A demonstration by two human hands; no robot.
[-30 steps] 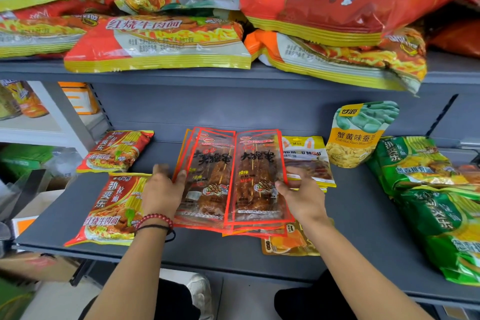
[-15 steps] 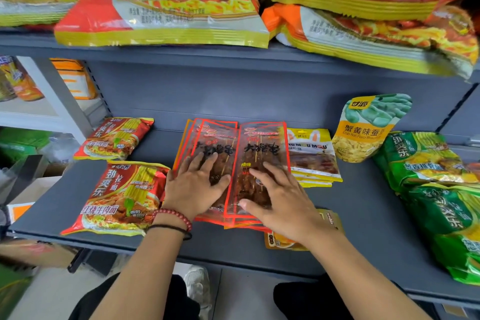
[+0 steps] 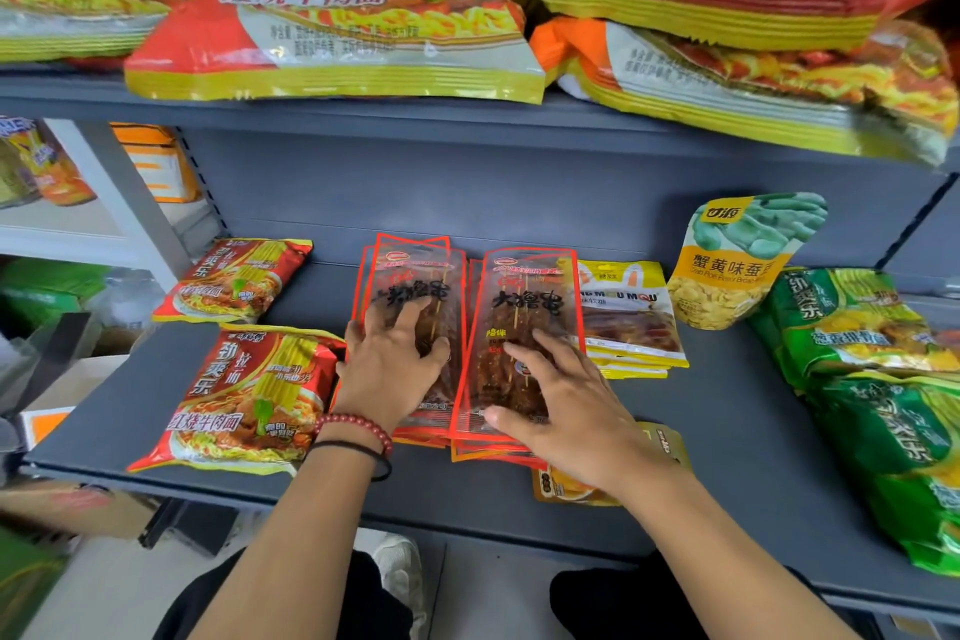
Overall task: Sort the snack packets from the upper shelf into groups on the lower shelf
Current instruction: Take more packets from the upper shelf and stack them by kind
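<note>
Squaring up the skewer packs (image 3: 530, 296) mid-way along the lower shelf (image 3: 727, 431).
Your left hand (image 3: 395, 369) and right hand (image 3: 566, 416) lie flat with fingers spread, each pressing one of two side-by-side stacks and gripping nothing. The packs run front to back, header ends pointing away from you. This group looks settled, so you'd next lift clear and reach to the upper shelf (image 3: 363, 114).
</note>
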